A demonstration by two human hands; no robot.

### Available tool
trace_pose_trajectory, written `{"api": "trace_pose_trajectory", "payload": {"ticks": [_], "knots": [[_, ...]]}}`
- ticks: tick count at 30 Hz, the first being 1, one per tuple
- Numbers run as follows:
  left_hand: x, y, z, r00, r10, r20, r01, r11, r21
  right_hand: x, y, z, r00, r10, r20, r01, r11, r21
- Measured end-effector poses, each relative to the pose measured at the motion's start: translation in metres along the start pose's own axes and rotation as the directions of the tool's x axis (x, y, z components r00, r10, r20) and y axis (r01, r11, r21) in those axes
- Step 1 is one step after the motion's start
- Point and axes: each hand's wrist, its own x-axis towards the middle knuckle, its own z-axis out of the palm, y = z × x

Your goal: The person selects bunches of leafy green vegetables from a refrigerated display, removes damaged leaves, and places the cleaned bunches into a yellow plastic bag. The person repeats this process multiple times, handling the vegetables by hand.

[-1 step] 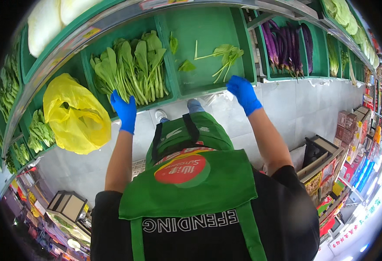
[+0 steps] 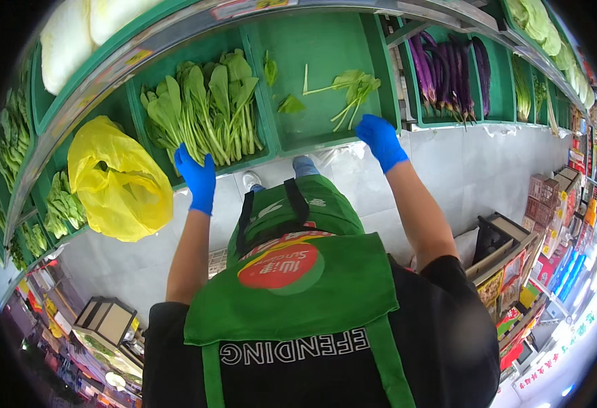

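My left hand, in a blue glove, is at the front rim of a green crate, beside a row of leafy greens. Its thumb stands apart from the fingers, and nothing shows in its grasp. At the front right corner of the neighbouring green crate is my right hand, gloved too. Its fingers are loosely bent, with no held thing visible. A few loose stalks of greens and a torn leaf lie in that crate, just beyond my right hand.
A yellow plastic bag bulges over the crates left of my left hand. Purple eggplants fill a crate at the right. A metal shelf edge curves above the crates. Boxed goods stand at the far right, past the tiled floor.
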Motion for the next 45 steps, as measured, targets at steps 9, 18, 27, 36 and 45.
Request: {"api": "trace_pose_trajectory", "payload": {"ticks": [9, 18, 27, 36, 45], "knots": [[-0.052, 0.119, -0.014, 0.969, 0.068, 0.239, -0.027, 0.985, -0.170, 0.132, -0.014, 0.098, 0.869, -0.173, -0.464, -0.227, 0.694, -0.683], [-0.064, 0.138, -0.029, 0.975, -0.120, 0.188, 0.161, 0.961, -0.224, 0.170, -0.005, 0.151, 0.729, -0.664, 0.168, 0.542, 0.410, -0.733], [-0.110, 0.126, -0.034, 0.920, -0.371, 0.124, 0.391, 0.879, -0.274, 0.131, -0.018, 0.245, 0.758, -0.540, 0.366, 0.524, 0.171, -0.835], [-0.127, 0.133, -0.036, 0.927, -0.358, 0.111, 0.375, 0.885, -0.275, 0.147, -0.037, 0.204, 0.701, -0.068, 0.710, 0.709, -0.042, -0.704], [-0.158, 0.110, -0.036, 0.831, -0.527, 0.178, 0.540, 0.688, -0.485, 0.097, 0.043, 0.160, 0.491, -0.291, 0.821, 0.796, -0.232, -0.558]]}}
